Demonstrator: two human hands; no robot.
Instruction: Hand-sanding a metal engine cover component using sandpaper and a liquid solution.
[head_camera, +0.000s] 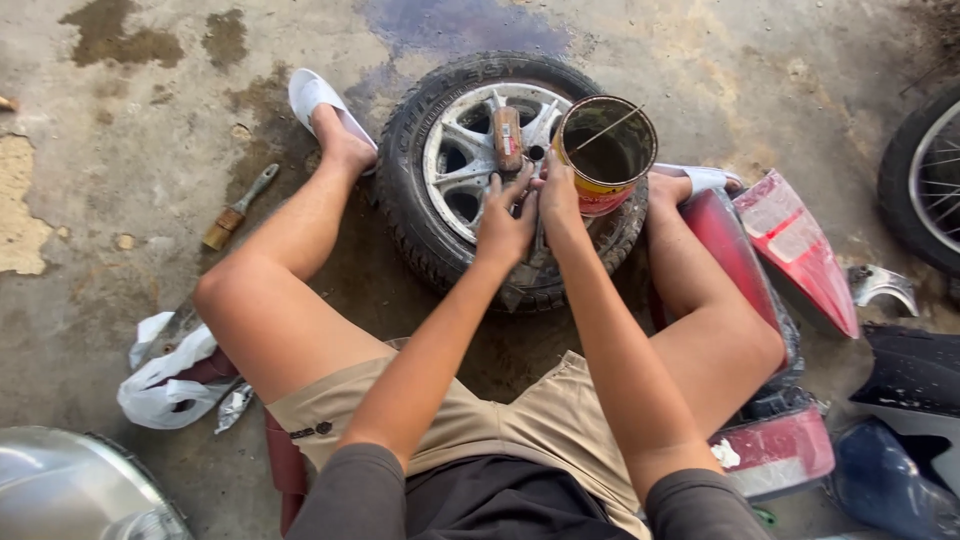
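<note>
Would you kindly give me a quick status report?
Both hands, left and right, on wheel. Open can resting on tyre beside right hand.

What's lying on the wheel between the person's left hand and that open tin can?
The right hand lies between the left hand and the tin can on the wheel; the two hands meet there, seen from the head camera.
</note>
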